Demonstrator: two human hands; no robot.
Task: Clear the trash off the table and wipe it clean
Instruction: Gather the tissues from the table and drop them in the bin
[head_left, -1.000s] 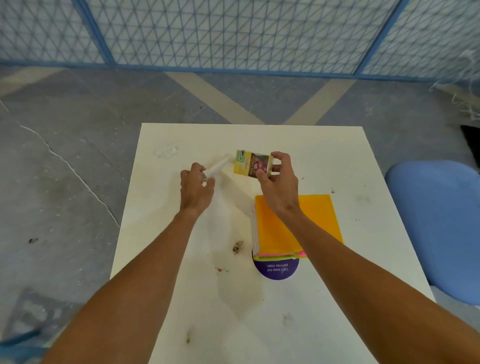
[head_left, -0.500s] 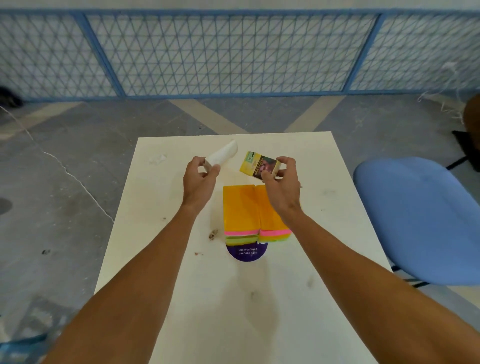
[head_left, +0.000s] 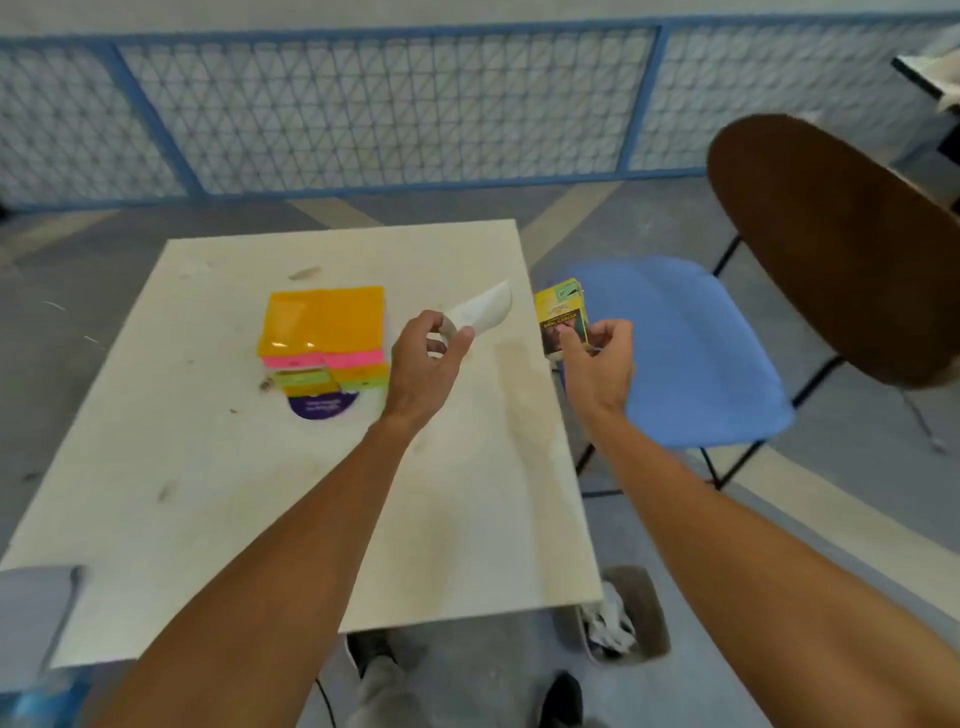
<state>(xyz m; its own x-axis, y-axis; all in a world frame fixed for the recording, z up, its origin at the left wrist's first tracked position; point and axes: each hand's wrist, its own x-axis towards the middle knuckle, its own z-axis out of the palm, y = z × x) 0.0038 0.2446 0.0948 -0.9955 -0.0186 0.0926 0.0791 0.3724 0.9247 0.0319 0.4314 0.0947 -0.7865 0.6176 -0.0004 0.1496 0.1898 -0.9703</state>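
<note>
A: Floor by the near right corner of the pale wooden table (head_left: 208, 493): a round brown bin (head_left: 641, 613) with white scraps inside. Probable destination.
B: Left hand (head_left: 426, 358)?
A: Raised over the table near its right edge, thumb and fingers pinching a curled white paper strip (head_left: 483, 312). Right hand (head_left: 597, 364) is just past that edge, fingers clamped on a yellow cardboard cigarette packet (head_left: 563, 322). Both are lifted clear, likely for dumping.
B: Farther?
A: Folded orange, pink and green cloth stack (head_left: 324, 327) lies toward the far left, presumably for wiping. A brown crumb (head_left: 267, 384) sits beside it.
</note>
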